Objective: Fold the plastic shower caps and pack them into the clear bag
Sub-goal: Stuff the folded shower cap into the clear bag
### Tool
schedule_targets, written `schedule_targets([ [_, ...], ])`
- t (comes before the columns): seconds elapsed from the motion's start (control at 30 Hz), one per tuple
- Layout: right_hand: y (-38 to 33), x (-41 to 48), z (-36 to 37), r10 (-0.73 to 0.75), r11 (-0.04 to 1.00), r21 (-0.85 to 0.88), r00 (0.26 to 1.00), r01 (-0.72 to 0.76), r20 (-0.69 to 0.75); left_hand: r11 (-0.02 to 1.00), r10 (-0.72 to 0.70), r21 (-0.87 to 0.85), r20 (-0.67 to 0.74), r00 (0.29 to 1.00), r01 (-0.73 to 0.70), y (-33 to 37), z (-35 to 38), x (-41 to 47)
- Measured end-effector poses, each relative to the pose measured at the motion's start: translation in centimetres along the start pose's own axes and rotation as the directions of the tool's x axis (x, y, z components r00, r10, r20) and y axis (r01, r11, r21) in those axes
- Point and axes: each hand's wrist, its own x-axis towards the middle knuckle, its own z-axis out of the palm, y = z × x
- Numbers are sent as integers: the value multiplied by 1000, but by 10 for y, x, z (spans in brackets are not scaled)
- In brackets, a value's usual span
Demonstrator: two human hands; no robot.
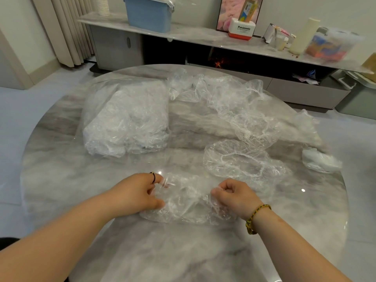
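the round marble surface (61,180) curves away at the left, with bare room along its near edge. at back left sits the clear bag (126,121), stuffed full, long axis running away from the person, its mouth hard to make out. closer in, the left hand (134,192) pinches the left end of a shower cap (187,202), fingers curled into the film. the cap lies on the surface, stretched left to right between both hands. the right hand (234,194) is fisted on its right end. just beyond, a loose cap (236,159) lies flat and round. behind it a heap of caps (234,102) sprawls toward the far edge, too tangled to count. far right, a small white wad (319,161) sits near the rim, blurred.
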Motion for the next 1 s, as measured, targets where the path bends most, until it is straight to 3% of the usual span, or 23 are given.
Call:
schedule_targets([
  [0.1, -2, -1, 1, 36, 997, 62, 999, -38, 32, 995, 35, 87, 33, 999, -38, 2, 4, -1],
  [0.17, -6, -1, 0, 36, 993, 108, 999, -39, 31, 961, 59, 269, 20, 998, -63, 6, 7, -2],
  [0.23, -3, -1, 0, -31, 1000, -2, 999, 31, -36, 909, 110, 407, -30, 993, -89, 7, 13, 0],
  [0.33, 1, -2, 2, -134, 969, -226, 980, 98, -147, 922, 173, 369, -126, 977, -116, 13, 21, 0],
  [0.43, 2, -2, 4, -129, 934, -350, 978, 64, -165, 810, 428, 536, -261, 865, -239, 8, 37, 2],
  [0.57, 3, -2, 8, -144, 890, -453, 975, 54, -167, 648, 555, 659, -66, 829, -381, 4, 62, 0],
  [0.8, 8, 0, 16, -262, 894, -404, 957, 192, -124, 540, 527, 764, 18, 850, -352, -3, 64, 5],
  [0.9, 11, 1, 20, -421, 807, -537, 877, 245, -233, 530, 520, 767, 43, 853, -362, -3, 63, 6],
  [1.0, 11, 3, 29, -693, 631, -674, 670, 384, -268, 543, 481, 769, 46, 876, -338, -2, 63, 3],
])
